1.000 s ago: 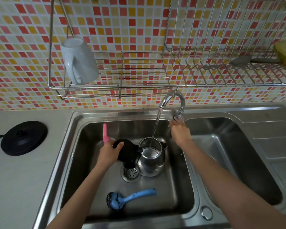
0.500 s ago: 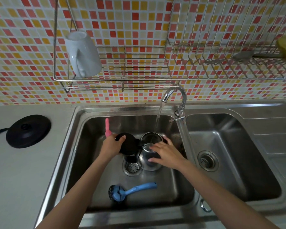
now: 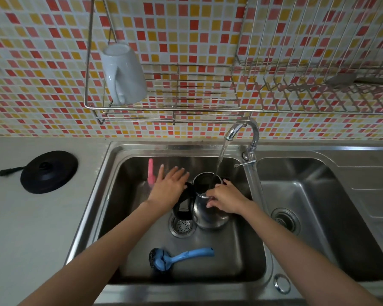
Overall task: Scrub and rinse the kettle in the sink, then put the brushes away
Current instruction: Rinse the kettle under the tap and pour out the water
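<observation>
Kettle (image 3: 209, 208) upright in left basin of sink (image 3: 111, 173), just behind the drain (image 3: 182, 226), lid open, tap (image 3: 241, 131) stream running into its mouth. Changed within the last second: right hand (image 3: 227, 198) off the tap lever and down onto the kettle, now curled over the rim on the side away from the handle, fingers clamped on the steel wall. Left hand (image 3: 169, 188) released from the lid: half a second ago closed on it, now flat and spread, fingers apart, resting by the black handle, gripping nothing as far as visible. Pink brush (image 3: 150, 172) no longer held; propped against the basin wall, left of the kettle. Blue brush (image 3: 175, 259) unmoved, lying on the basin floor in front of the kettle, well apart from it. Judgement: water on and kettle steadied, so filling or rinsing under way; both brushes unheld, so scrubbing either paused or not begun. Putting brushes away not yet done.
</observation>
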